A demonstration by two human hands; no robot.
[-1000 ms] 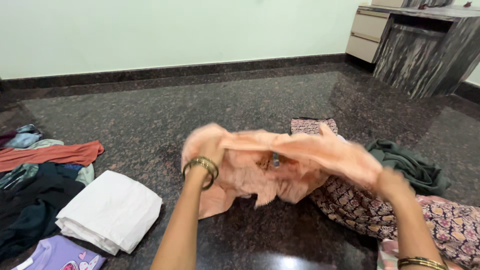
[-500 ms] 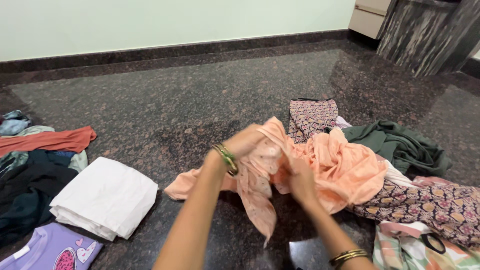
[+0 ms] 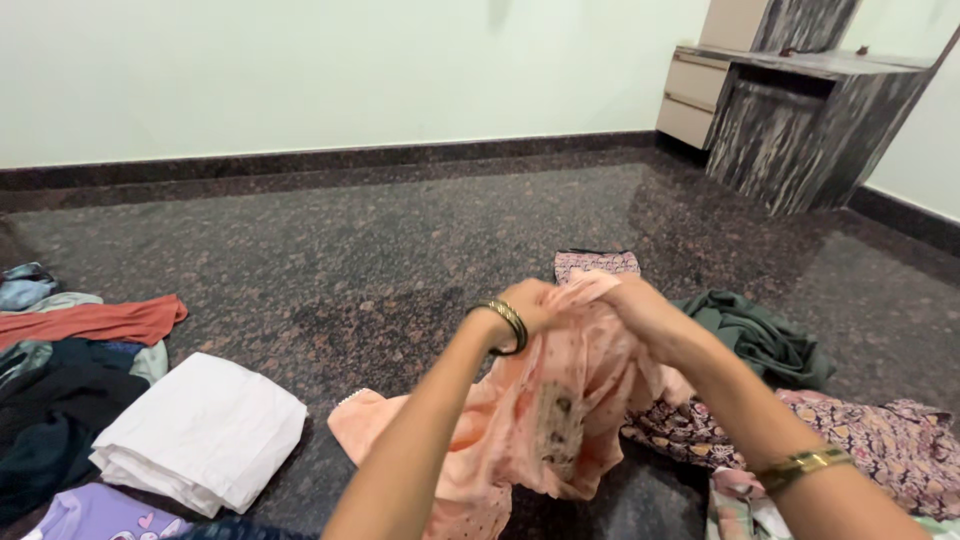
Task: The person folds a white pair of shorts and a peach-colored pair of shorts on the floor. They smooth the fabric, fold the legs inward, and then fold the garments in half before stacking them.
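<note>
The peach top hung off the floor because the left hand and right hand each had a tight grip on its top edge.

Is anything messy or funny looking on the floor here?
Yes. Clothes lie loose on the dark floor: a crumpled green garment on the right and a jumbled pile on the left. Only the white cloth is folded neatly. Both hands, left hand and right hand, hold up a peach garment, bunched and dangling.
</note>
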